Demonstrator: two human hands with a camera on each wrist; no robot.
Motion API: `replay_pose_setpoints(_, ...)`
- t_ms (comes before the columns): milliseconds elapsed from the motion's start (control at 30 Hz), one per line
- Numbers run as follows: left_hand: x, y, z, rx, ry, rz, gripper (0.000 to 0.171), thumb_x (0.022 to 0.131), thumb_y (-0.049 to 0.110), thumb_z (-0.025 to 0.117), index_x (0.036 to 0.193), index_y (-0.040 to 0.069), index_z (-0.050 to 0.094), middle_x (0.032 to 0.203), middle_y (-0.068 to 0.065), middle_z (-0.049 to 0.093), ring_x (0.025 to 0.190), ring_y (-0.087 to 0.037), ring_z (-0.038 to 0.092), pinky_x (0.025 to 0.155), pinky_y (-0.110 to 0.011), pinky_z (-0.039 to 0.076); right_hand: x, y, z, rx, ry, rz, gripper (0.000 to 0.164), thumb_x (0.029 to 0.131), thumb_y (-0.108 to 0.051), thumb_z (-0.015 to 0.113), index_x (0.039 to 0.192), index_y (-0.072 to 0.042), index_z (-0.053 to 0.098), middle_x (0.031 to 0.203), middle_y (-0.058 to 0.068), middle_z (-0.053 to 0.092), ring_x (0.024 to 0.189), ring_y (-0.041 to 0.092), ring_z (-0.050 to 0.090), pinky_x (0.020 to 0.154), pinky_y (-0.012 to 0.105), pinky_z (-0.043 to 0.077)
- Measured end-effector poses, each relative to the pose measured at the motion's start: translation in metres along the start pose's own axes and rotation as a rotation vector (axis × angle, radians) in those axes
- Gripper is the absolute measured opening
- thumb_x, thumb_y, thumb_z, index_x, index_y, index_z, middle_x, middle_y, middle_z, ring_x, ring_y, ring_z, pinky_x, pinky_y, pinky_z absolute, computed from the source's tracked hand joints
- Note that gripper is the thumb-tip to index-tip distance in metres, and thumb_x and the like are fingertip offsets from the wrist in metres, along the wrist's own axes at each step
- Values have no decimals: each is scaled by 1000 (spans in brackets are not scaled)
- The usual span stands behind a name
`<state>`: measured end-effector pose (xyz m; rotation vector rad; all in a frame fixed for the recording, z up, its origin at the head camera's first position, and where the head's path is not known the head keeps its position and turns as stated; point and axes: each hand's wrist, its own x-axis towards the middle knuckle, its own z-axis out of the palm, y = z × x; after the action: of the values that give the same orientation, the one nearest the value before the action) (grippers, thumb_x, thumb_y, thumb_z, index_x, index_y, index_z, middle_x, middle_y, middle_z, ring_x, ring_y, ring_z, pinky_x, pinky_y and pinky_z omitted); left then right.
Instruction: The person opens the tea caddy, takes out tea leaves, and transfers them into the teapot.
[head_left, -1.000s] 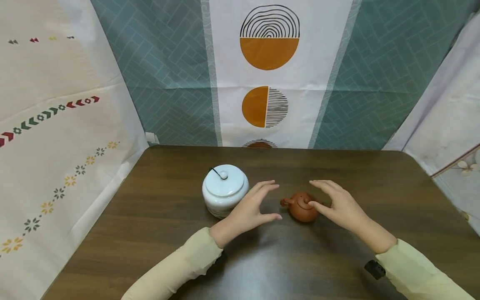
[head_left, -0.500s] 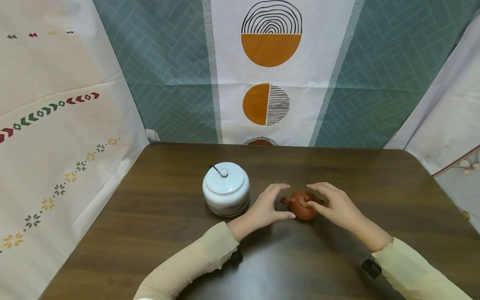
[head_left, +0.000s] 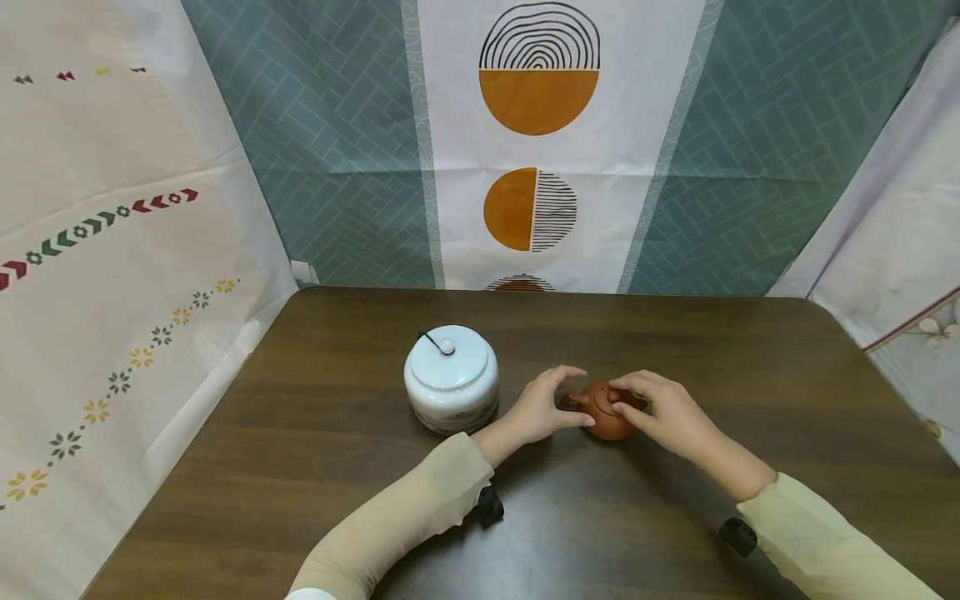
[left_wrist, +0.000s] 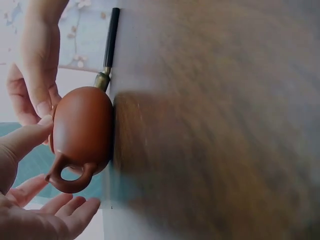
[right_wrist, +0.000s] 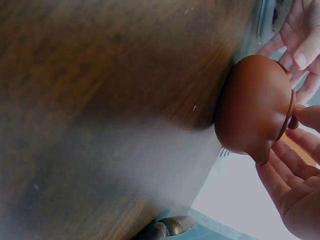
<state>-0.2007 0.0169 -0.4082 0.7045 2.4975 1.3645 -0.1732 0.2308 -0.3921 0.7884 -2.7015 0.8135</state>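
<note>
A small reddish-brown clay teapot (head_left: 606, 423) stands upright on the table, its loop handle (left_wrist: 75, 186) toward my left hand. My right hand (head_left: 670, 417) pinches the lid's knob (right_wrist: 294, 121) between thumb and forefinger; its other fingers extend past the spout (right_wrist: 259, 154). The lid appears seated on the pot. My left hand (head_left: 534, 410) curves around the handle side with thumb and fingers apart. Its thumb (left_wrist: 31, 136) is near the lid's rim; whether it touches is unclear. The left fingers (left_wrist: 75, 220) are spread beyond the handle.
A pale glazed lidded jar (head_left: 452, 379) stands left of the teapot, close to my left wrist. A black rod with a brass end (left_wrist: 112, 40) lies beyond the pot in the left wrist view. The wooden table (head_left: 337, 350) reaches back to hanging cloths.
My left hand has moved right, from beside the jar to the teapot's handle side. My right hand's thumb and forefinger have closed together on the lid knob. Teapot and jar have stayed put.
</note>
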Motion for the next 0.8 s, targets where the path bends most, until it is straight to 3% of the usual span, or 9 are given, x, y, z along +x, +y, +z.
replay_pose_setpoints(433,12,-8,8,-107,-22,-23,56,81,12,76,131,5,52,133,-9,55,119,-25,55,97,-32,46,3,5,3,-20,33,-40,21,82,-5,72,102,-3,71,98,8,67,89,27,66,73,42,55)
replay_pose_setpoints(800,15,-9,11,-242,-31,-39,51,79,2,75,127,1,56,128,-14,58,112,-27,60,85,-25,52,3,6,4,-34,50,-53,19,80,-4,73,99,-4,71,97,7,68,88,25,65,73,42,55)
